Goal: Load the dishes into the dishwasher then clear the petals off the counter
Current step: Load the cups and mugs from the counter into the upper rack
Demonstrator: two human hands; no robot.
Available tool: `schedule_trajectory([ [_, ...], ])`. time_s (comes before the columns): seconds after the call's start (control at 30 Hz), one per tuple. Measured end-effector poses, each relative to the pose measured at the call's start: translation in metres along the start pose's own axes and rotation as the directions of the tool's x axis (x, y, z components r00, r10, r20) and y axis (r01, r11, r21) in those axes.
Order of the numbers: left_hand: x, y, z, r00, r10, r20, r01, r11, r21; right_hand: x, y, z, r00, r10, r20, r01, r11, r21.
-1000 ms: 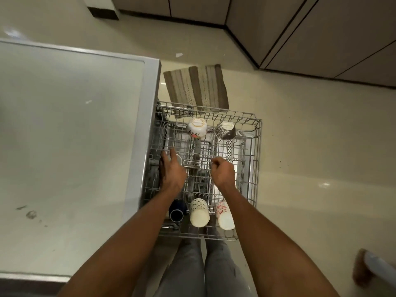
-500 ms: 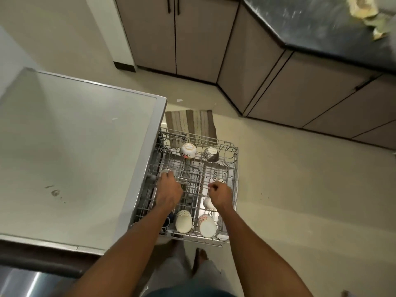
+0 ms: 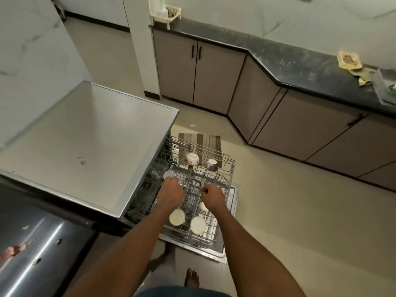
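While you lean over the pulled-out upper rack (image 3: 222, 166) of the dishwasher (image 3: 120, 151), both your hands are down on its wire frame. Your left hand (image 3: 171, 195) has its fingers curled over the wires near the rack's left side, just beside an upturned white cup (image 3: 169, 175) that its fingertips appear to touch (whether it actually grips the wire or the cup, the view does not settle). Your right hand (image 3: 212, 198) is closed in a fist around a wire near the middle of the rack. At the far end of the rack sit two inverted bowls side by side, a white patterned bowl (image 3: 192, 158) and a dark speckled bowl (image 3: 211, 164). At the near end, just below your wrists, two pale mugs (image 3: 177, 217) lie on their sides with their mouths facing you, the second mug (image 3: 198, 227) a little to the right. Beneath the rack the open dishwasher door (image 3: 232, 211) lies flat over the floor. Well apart, on the dark counter (image 3: 300, 67) at the right, lie a square dish (image 3: 348, 59) and some scattered petals (image 3: 362, 77) beside it.
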State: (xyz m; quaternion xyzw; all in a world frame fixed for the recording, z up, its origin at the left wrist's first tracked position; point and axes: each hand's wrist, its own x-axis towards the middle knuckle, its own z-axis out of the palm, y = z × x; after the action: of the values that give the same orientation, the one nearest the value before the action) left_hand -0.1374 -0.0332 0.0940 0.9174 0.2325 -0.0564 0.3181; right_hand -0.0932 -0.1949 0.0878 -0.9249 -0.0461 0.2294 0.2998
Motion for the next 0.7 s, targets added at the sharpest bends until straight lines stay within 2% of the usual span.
schedule_trajectory([
  [0.27,-0.057,-0.004,-0.016,0.998,0.007,-0.069,-0.009,1.000,-0.023,-0.045,-0.013,-0.013,0.990,-0.141,0.033,0.144,0.976,-0.162],
  [0.47,-0.081,-0.010,-0.055,0.989,0.014,-0.145,-0.019,0.999,-0.035,-0.058,-0.050,-0.008,0.968,-0.239,0.081,0.251,0.945,-0.207],
  [0.6,-0.094,-0.038,-0.081,0.978,-0.005,-0.210,-0.001,1.000,-0.026,-0.069,-0.082,0.012,0.948,-0.301,0.100,0.316,0.922,-0.225],
  [0.7,-0.111,-0.074,-0.101,0.977,-0.065,-0.204,0.057,0.997,-0.043,-0.085,-0.110,0.034,0.923,-0.369,0.111,0.386,0.884,-0.265],
])
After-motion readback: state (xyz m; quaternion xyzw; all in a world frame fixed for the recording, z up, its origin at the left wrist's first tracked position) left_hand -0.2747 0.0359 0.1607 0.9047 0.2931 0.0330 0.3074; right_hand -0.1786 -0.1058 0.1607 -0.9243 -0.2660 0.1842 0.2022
